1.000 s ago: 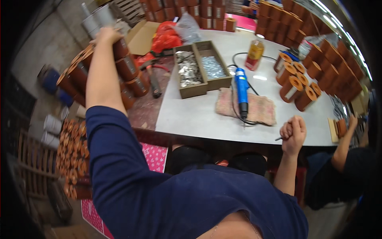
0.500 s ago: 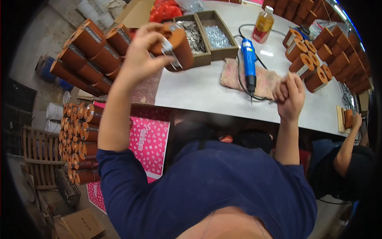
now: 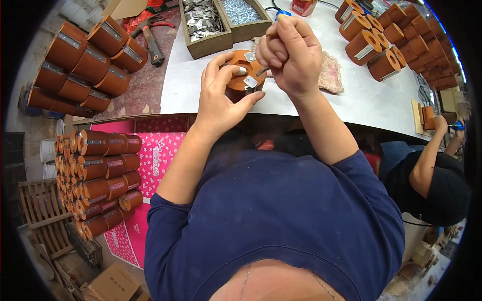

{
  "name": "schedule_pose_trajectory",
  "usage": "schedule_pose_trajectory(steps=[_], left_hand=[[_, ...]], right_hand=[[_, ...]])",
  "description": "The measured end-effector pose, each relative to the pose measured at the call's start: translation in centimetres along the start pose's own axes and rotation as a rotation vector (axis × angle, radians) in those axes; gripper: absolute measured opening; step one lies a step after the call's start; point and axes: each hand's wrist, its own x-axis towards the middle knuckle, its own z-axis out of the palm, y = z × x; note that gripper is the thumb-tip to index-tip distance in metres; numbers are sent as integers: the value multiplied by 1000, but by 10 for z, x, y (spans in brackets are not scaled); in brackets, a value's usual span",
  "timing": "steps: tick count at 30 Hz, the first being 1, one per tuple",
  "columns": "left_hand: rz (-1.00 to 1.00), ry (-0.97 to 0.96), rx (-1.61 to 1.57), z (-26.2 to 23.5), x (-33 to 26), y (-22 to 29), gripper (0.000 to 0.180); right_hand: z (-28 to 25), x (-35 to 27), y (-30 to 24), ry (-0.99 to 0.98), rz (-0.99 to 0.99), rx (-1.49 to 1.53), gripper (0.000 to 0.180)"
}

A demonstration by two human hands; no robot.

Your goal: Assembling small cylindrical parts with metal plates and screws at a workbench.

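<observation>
A reddish-brown wooden cylinder [image 3: 240, 90] stands near the front of the white table, with my left hand [image 3: 218, 93] closed around its side. Small flat metal clips [image 3: 250, 82] sit on its top face, and my index finger, wrapped in something whitish, presses there. Above the cylinder's right side, my right hand [image 3: 293, 55] is closed on a blue electric screwdriver [image 3: 282, 13]. Its body is mostly hidden behind my fist; the dark tip points down toward the clips. A pinkish cloth [image 3: 330, 74] lies on the table behind my right wrist.
A wooden box [image 3: 213, 44] holds metal clips and small silvery screws in two compartments. Stacked cylinders [image 3: 90, 62] stand at left, with a hammer [image 3: 152, 47] beside them. More cylinders [image 3: 362, 47] fill the right. Finished-looking ones [image 3: 95, 170] pile lower left. A co-worker [image 3: 434, 175] sits at far right.
My left hand has brought the cylinder from the box's left side down and right onto the table before me. My right hand has taken up the screwdriver from the cloth and moved left.
</observation>
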Motion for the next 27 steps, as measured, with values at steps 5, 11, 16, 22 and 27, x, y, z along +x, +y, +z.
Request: schedule_pose_trajectory(steps=[5,11,16,22,27], left_hand=[[-16,106,0,11,-2,1,38],[-54,85,-76,7,-3,1,28],[-5,15,-59,-1,1,0,34],[-20,77,26,-20,13,-6,55],[-63,-107,64,-32,5,-8,55]], right_hand=[[1,4,5,-46,10,-36,24],[-7,7,0,-12,-5,-15,23],[-20,10,-10,59,-10,-27,23],[-16,17,-12,56,11,-180,20],[-10,17,-21,-245,208,-1170,27]])
